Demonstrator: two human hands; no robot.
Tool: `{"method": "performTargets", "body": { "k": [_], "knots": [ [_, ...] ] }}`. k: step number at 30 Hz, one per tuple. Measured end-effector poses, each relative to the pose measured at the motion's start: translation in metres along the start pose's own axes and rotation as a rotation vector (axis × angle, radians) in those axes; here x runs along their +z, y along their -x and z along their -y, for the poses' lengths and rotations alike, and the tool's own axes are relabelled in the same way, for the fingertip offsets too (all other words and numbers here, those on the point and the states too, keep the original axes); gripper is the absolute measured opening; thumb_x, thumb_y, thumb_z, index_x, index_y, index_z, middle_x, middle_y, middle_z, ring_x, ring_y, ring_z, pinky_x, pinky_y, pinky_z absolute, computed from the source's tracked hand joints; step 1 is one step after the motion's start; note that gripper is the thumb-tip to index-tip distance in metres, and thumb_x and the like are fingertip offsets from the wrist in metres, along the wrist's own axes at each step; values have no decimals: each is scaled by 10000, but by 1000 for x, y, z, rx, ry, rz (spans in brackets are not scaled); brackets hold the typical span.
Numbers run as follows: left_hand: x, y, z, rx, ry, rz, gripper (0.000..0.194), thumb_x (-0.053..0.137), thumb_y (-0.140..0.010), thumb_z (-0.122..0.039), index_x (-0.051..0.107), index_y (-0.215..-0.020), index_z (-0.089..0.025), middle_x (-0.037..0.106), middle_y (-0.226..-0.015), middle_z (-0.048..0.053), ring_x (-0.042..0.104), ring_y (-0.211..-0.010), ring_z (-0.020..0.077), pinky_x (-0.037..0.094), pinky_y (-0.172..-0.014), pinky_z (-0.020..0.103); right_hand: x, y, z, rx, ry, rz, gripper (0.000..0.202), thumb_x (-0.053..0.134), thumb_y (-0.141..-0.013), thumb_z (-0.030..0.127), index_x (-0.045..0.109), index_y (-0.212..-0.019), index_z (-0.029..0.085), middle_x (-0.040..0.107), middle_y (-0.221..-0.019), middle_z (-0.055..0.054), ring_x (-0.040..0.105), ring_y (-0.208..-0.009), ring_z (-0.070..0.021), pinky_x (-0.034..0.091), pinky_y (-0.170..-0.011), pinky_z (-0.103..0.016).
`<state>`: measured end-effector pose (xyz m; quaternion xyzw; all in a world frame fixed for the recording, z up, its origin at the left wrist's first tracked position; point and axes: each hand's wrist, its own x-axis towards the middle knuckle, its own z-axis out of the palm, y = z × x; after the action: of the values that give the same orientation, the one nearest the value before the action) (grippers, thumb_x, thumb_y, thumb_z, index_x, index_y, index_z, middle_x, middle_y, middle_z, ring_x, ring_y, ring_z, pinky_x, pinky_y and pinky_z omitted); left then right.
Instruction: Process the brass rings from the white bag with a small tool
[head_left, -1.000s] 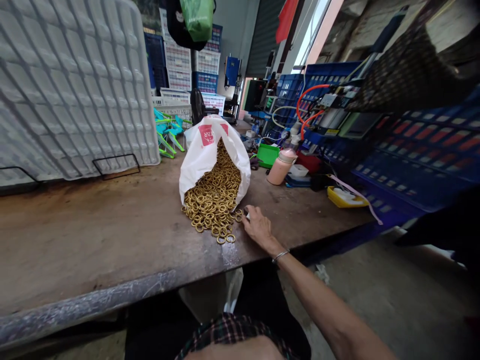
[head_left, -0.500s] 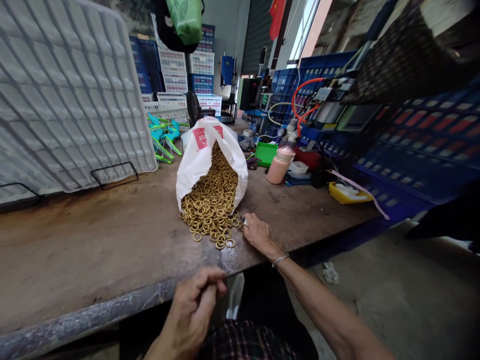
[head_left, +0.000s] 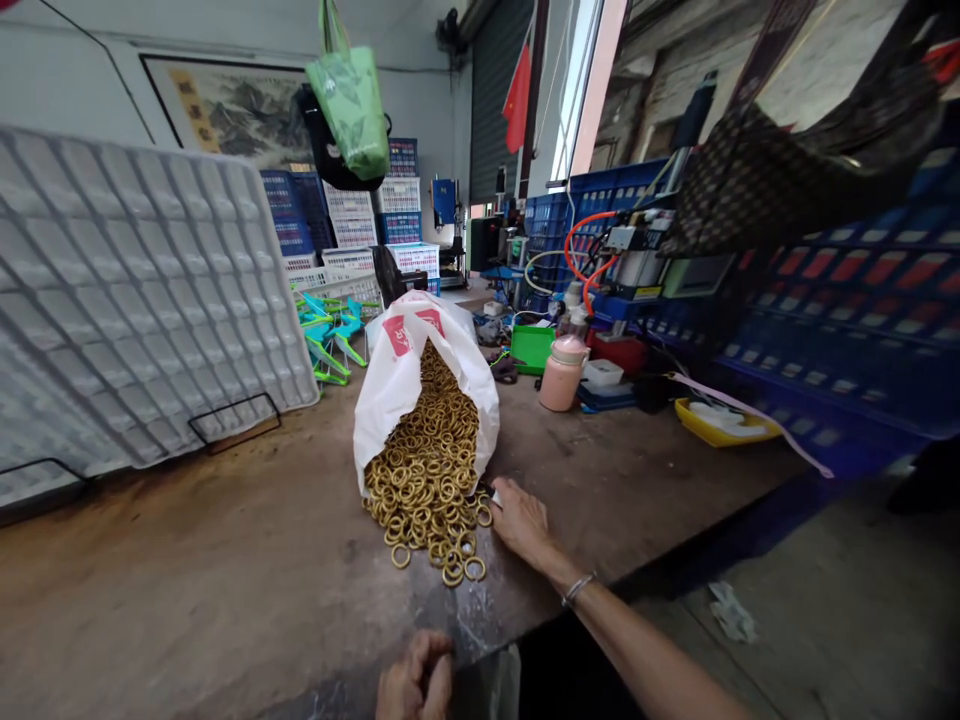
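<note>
A white plastic bag [head_left: 384,398] with red print lies on its side on the workbench [head_left: 187,580], its mouth facing me. Brass-coloured rings [head_left: 424,470] fill it and spill onto the wood. At the right edge of the spill, my right hand [head_left: 520,520] is closed on a small item with a white part and a dark tip; its kind cannot be made out. My left hand [head_left: 417,678] is at the bench's front edge, fingers curled; anything inside them is hidden. A clear plastic bag [head_left: 504,685] hangs below the edge beside it.
Stacked white trays [head_left: 150,310] stand at left behind a black wire holder [head_left: 234,420]. A pink bottle [head_left: 562,375], a green tray [head_left: 532,350] and a yellow tray [head_left: 724,425] sit toward the right. Blue crates [head_left: 840,330] line that side.
My view has tilted up, so the bag and bench appear lower. My left hand is now partly out of frame at the bottom. My right hand stays beside the rings.
</note>
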<state>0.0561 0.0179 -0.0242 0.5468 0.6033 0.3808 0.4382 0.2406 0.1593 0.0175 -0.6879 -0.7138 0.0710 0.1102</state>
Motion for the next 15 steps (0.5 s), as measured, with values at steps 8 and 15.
{"method": "performTargets", "body": {
  "k": [8, 15],
  "knots": [
    [-4, 6, -16, -2, -71, -1, 196, 529, -759, -366, 627, -718, -201, 568, -579, 18, 519, -552, 168, 411, -563, 244, 7, 0, -4, -43, 69, 1, 180, 392, -836, 202, 479, -991, 172, 572, -977, -71, 586, -786, -180, 319, -583, -263],
    [-6, 4, -29, -126, 97, 42, 260, 519, -759, -403, 614, -772, -162, 500, -527, -18, 468, -463, 123, 381, -465, 220, -3, 8, 0, -31, -246, -70, 157, 416, -827, 202, 525, -936, 177, 613, -738, -27, 554, -651, -146, 314, -575, -237]
  ]
}}
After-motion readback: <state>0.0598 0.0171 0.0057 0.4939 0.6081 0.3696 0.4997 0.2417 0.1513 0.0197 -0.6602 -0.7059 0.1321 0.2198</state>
